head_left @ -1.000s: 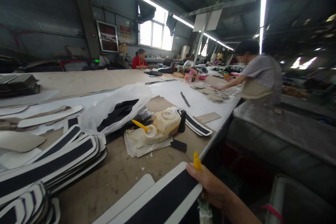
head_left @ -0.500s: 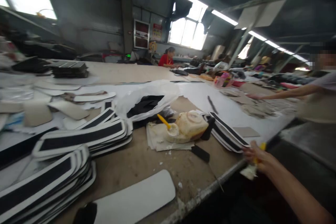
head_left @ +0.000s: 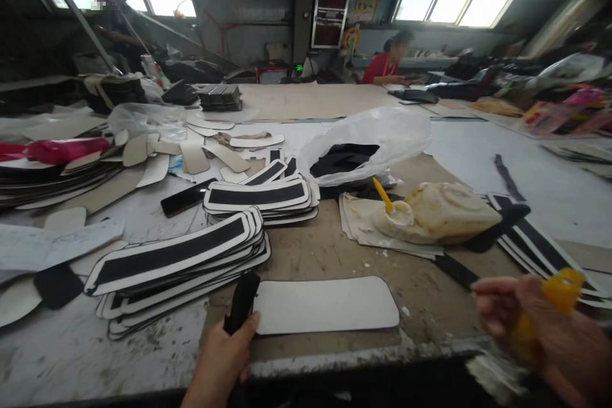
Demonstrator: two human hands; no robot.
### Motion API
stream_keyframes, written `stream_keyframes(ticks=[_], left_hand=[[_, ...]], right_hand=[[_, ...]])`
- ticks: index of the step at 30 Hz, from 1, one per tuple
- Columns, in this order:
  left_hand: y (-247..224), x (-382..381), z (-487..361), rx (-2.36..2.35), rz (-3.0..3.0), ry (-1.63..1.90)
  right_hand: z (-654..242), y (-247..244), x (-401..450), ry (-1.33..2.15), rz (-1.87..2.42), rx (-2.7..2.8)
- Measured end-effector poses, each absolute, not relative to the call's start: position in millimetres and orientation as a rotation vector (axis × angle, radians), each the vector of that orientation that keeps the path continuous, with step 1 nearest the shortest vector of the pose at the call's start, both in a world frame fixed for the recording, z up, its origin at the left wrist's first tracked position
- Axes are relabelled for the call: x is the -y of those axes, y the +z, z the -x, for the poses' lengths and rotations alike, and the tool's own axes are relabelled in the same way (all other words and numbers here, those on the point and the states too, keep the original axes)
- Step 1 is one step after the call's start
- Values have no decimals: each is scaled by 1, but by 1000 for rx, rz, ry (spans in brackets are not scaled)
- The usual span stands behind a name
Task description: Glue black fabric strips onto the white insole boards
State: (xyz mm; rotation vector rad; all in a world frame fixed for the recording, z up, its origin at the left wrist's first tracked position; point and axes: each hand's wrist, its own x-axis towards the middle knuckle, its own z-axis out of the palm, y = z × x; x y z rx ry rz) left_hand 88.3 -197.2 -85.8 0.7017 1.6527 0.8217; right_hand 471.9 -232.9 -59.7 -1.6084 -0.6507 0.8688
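Observation:
My left hand [head_left: 224,352] is at the table's front edge, its thumb at the left end of a flat white panel [head_left: 327,305] with rounded corners. Its fingers are closed on a black strip [head_left: 243,296] that stands up at that end. My right hand [head_left: 557,325], somewhat blurred, grips a yellow-handled tool [head_left: 564,287] whose lower end is crusted whitish. Its fingertips are beside a black-handled tool [head_left: 456,269]; whether they touch it I cannot tell. Behind lies a stained plastic jug [head_left: 452,210] with a yellow stick [head_left: 382,194] in its glue-smeared opening.
Stacks of white-edged black panels stand left, one nearer [head_left: 176,255] and one behind [head_left: 258,194]. More panels [head_left: 530,236] lie right. A plastic bag [head_left: 396,131] holds black pieces. A phone [head_left: 186,197] lies left. A person in red [head_left: 377,67] sits across the table.
The view has swung left. My left hand has come into view at the white panel and black strip. My right hand, still holding the yellow-handled tool, is now beside the black-handled tool.

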Motion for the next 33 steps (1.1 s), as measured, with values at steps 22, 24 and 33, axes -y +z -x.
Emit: stream_keyframes(ticks=[22, 24, 33], left_hand=[[-88, 214, -87, -1280, -566, 792], [-90, 214, -86, -1281, -566, 796], [-99, 213, -86, -1280, -520, 812]], right_hand=[[-269, -69, 194, 1001, 1747, 1105], [-285, -70, 197, 860, 1814, 1160], [-345, -70, 206, 300, 2026, 1341]])
